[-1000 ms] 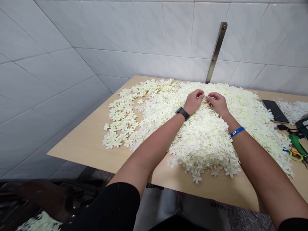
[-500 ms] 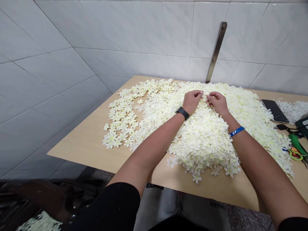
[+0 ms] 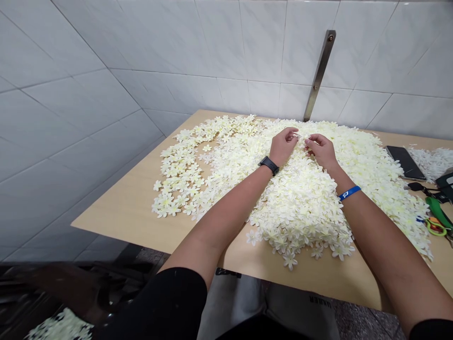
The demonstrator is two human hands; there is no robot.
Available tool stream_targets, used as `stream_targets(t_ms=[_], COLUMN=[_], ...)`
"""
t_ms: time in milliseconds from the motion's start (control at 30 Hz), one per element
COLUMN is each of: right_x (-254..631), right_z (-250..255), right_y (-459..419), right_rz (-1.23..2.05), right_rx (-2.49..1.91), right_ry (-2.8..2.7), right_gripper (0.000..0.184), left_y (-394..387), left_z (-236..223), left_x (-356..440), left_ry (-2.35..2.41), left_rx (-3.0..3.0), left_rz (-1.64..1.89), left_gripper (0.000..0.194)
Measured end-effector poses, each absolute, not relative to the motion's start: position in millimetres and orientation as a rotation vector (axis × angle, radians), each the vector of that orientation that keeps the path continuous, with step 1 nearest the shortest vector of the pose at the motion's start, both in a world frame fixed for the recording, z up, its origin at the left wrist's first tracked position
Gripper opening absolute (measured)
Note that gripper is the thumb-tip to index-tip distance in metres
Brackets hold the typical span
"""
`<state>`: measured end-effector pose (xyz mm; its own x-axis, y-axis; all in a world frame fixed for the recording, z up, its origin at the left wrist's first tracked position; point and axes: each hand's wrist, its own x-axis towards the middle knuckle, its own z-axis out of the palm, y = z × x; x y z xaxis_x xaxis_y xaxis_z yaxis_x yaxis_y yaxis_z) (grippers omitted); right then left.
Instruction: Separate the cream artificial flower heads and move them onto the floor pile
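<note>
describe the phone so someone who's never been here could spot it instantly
Find the table against the tiled wall. On its right, look between the big flower pile and smaller white heap. The phone is the flat, dark slab, unlike the pale piles on either side.

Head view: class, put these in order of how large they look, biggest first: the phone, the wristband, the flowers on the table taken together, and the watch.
1. Flowers, together
2. Phone
3. Watch and wristband: they look too alike to rank.
</note>
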<state>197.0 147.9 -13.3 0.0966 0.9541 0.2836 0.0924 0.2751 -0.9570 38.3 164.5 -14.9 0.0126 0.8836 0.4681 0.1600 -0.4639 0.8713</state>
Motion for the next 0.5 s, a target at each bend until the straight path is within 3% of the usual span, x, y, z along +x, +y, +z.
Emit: stream_targets(t_ms=[500], right_x=[195.9], right_z=[-11.9], right_y=[147.1], right_rz=[0.895], right_rx=[-1.116], right_ry=[-1.294], right_gripper=[0.043], left_y=[160.8], left_z=[-9.1], left_x=[35.1], left_ry=[1.246], left_rx=[1.645], left_rz=[1.414], left_gripper=[0.018])
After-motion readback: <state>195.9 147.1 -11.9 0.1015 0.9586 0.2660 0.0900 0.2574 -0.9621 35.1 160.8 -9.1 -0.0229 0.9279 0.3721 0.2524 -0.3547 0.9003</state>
